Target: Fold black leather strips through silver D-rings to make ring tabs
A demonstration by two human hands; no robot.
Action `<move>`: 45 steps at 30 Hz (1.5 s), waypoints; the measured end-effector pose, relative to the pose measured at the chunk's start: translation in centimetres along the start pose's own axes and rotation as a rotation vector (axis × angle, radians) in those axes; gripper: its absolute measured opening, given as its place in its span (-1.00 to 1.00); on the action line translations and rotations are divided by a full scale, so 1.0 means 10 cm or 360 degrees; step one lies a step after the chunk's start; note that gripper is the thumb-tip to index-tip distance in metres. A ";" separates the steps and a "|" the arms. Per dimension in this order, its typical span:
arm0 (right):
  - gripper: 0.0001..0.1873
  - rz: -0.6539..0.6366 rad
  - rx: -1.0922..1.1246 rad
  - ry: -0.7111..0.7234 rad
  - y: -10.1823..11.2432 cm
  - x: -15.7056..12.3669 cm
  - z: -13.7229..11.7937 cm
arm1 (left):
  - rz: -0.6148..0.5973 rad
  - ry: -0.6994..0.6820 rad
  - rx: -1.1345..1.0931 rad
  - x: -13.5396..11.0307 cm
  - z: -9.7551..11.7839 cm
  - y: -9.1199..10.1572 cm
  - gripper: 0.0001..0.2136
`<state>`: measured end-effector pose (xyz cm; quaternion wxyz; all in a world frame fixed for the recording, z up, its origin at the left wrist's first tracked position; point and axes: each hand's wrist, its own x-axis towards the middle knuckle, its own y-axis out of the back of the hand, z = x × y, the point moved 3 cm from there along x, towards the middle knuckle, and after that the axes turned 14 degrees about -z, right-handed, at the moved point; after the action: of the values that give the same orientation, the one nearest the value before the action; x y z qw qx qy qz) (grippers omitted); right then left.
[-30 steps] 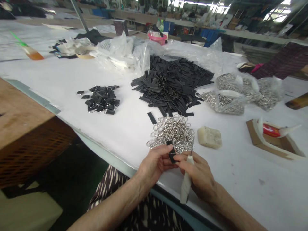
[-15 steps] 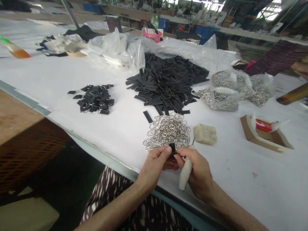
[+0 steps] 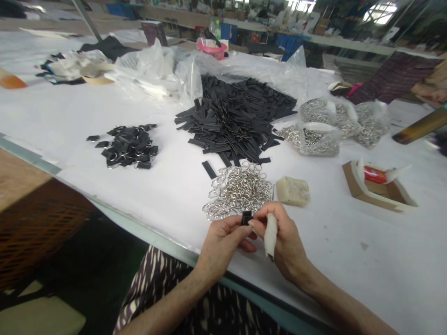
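Note:
Both hands meet at the table's near edge, just below a heap of silvery metal D-rings (image 3: pixel 242 188). Between the fingertips of my left hand (image 3: pixel 226 239) is a small black strip (image 3: pixel 246 217), which looks folded. My right hand (image 3: pixel 281 237) pinches at the strip's right side. That same hand also grips an awl (image 3: pixel 270 235) with a white wrapped handle; its thin metal tip points away from me, towards a yellowish wax-like block (image 3: pixel 293 190). Whether a ring sits in the fold is hidden by the fingers.
Beyond the rings lies a big pile of black strips (image 3: pixel 233 118). Black tabs with rings (image 3: pixel 129 146) form a smaller pile at left. Bags of rings (image 3: pixel 319 139) and an open cardboard box (image 3: pixel 380 197) stand at right. Another person's hand (image 3: pixel 431 93) shows at far right.
The black strip now looks folded over, with my left thumb lower and my right fingertips closer to it. The awl handle stands more upright. The whole view has shifted slightly.

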<state>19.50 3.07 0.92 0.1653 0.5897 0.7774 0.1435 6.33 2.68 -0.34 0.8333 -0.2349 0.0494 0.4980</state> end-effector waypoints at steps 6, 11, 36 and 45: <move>-0.86 0.0035 0.0146 0.0061 -0.01 0.02 0.02 | 0.0015 0.0039 -0.0043 -0.01 0.01 0.01 -0.87; -0.86 0.0031 0.0140 0.0132 0.01 0.02 -0.01 | -0.0036 0.0048 -0.0043 0.00 0.02 0.01 -0.85; -0.86 -0.0065 0.0165 -0.0010 0.04 0.02 -0.04 | -0.0136 0.0109 -0.0163 0.03 0.06 -0.02 -0.84; -0.89 -0.0056 0.0193 -0.0054 0.01 0.01 -0.07 | -0.0030 0.0160 -0.0115 0.02 0.07 0.00 -0.83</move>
<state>19.29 3.23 1.57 0.1450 0.5872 0.7920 0.0833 6.38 3.16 0.19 0.8254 -0.2901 0.0708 0.4792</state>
